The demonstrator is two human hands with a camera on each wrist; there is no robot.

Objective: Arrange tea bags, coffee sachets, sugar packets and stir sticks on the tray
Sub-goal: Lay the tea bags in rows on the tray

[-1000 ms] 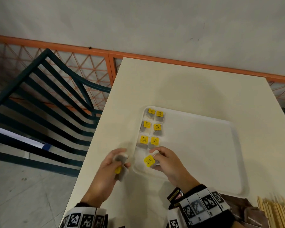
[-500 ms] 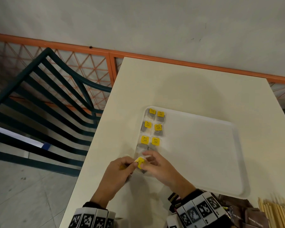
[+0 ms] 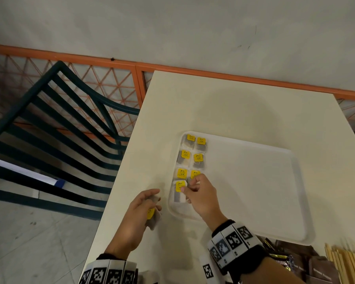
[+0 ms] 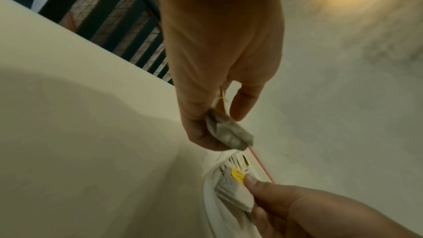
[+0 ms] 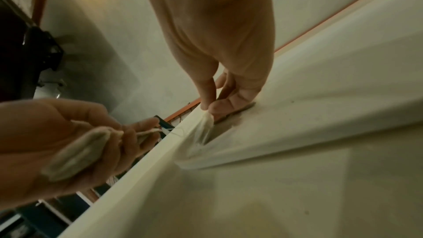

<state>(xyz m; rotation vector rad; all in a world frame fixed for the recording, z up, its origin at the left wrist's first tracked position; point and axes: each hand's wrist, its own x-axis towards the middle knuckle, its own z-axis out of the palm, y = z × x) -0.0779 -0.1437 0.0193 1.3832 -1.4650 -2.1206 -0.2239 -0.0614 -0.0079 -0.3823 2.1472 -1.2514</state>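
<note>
A white tray [image 3: 254, 191] lies on the cream table [image 3: 223, 103]. Several tea bags with yellow tags [image 3: 198, 157] lie in two columns along its left edge. My right hand [image 3: 190, 189] pinches one more tea bag [image 3: 179, 192] at its yellow tag, and the bag lies flat at the tray's near left corner. In the right wrist view the thumb and finger of that hand [image 5: 209, 109] nip the bag's top edge. My left hand [image 3: 152, 206] hovers just left of the tray, fingers curled round other tea bags [image 4: 228, 131], a yellow tag showing under its palm.
Brown sachets [image 3: 307, 263] and a bundle of wooden stir sticks [image 3: 348, 263] lie at the near right of the table. A dark green slatted chair [image 3: 55, 130] stands left of the table, with an orange railing [image 3: 193, 70] behind. The tray's middle and right hold nothing.
My right hand took a tea bag from the left hand, carried it right and set it down at the tray's near left corner. My left hand drew back left.
</note>
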